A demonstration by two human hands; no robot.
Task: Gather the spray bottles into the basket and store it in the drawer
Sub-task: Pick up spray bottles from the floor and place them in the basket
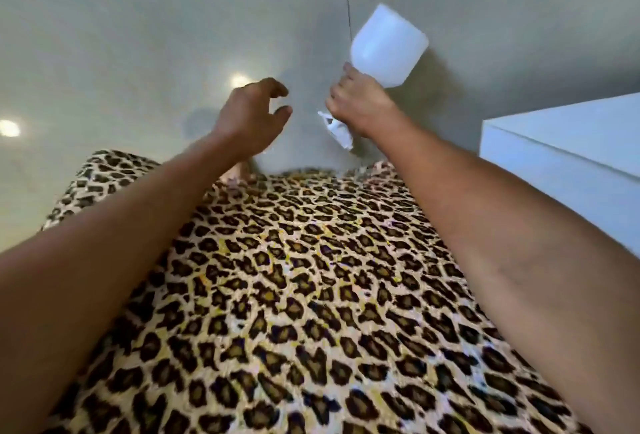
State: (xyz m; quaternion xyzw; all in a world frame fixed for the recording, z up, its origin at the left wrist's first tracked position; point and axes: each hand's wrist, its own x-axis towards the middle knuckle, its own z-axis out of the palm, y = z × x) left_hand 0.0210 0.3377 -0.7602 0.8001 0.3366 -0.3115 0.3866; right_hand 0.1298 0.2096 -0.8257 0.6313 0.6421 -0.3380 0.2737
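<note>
Spray bottle [388, 47] gripped by right hand [360, 104], left hand [251, 113] beside

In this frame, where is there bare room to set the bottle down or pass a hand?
Bare grey floor lies left of and beyond the left hand, and between the spray bottle and the white cabinet. Crowded: the narrow gap between the left hand and the right hand, which grips the bottle.

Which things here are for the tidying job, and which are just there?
For the job: spray bottle, upside down; right hand gripping it; left hand, holding nothing.
Just there: leopard-print cloth; white cabinet; grey floor.
</note>
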